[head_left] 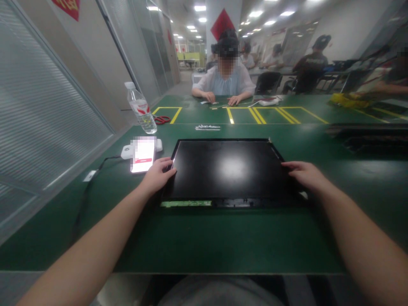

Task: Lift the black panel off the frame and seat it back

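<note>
A flat black display panel (207, 170) lies face up on the green table in front of me, with a bright reflection in its glossy middle. Along its near edge runs a strip of green circuit board (186, 203). My left hand (158, 172) grips the panel's left edge, thumb on top near the corner of the frame. At the opposite side, my right hand (304, 173) holds the right edge, its fingers partly hidden below the rim. Whether the panel is raised slightly off the table, I cannot tell.
Left of the panel are a lit phone (145, 157) on a white stand with a cable, a water bottle (141, 108) and red scissors (162, 120). White pieces (208, 127) lie behind the panel. Dark parts (366, 136) are at right. A person (228, 80) sits opposite.
</note>
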Tool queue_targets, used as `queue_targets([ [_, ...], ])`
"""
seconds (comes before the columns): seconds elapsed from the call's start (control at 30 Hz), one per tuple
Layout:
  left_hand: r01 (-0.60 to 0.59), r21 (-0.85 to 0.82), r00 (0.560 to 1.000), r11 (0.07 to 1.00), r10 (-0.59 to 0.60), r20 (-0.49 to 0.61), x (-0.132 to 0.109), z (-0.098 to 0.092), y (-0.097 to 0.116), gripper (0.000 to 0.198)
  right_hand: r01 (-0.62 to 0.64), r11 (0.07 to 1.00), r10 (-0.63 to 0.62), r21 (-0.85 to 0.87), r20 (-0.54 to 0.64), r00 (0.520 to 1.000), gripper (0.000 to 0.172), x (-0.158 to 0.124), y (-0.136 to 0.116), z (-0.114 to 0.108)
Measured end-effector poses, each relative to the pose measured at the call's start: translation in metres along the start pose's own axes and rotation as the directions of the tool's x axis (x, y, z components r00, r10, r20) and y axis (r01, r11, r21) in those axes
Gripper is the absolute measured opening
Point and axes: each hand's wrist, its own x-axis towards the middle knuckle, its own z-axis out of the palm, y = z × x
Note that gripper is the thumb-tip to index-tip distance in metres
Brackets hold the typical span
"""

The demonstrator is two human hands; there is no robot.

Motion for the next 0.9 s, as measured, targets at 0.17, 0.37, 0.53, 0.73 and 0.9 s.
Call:
queue_targets([
  [0.17, 0.009, 0.033, 1.0, 0.999, -0.01, 0.025, -0.0003, -0.0004, 0.0023, 0.057, -0.008, 1.0, 0.008, -0.001, -0.006, 1.0, 0.059, -0.0009, -0.0017, -0.0007],
  [0.37, -0.002, 0.045, 1.0, 0.999, 0.002, 0.008, -0.0003, 0.0006, 0.0017, 0.052, -0.011, 0.999, 0.011, -0.033, 0.014, 1.0, 0.06, -0.002, -0.0038, -0.0022],
  [0.53, -0.011, 0.054, 1.0, 0.998, 0.011, 0.011, 0.0004, -0.0004, 0.0018, 0.05, -0.017, 0.999, 0.018, -0.044, 0.01, 1.0, 0.062, -0.0027, -0.004, -0.0009],
  [0.73, -0.003, 0.077, 1.0, 0.997, 0.001, 0.022, -0.0005, -0.0007, 0.0038, 0.054, -0.01, 0.996, 0.01, -0.085, -0.004, 1.0, 0.058, -0.0028, -0.006, -0.0015],
  [0.9, -0.019, 0.074, 0.999, 0.997, 0.017, 0.027, -0.001, -0.0008, 0.0038, 0.052, 0.008, 0.993, -0.009, -0.116, -0.006, 1.0, 0.058, -0.0025, -0.0054, -0.0025],
])
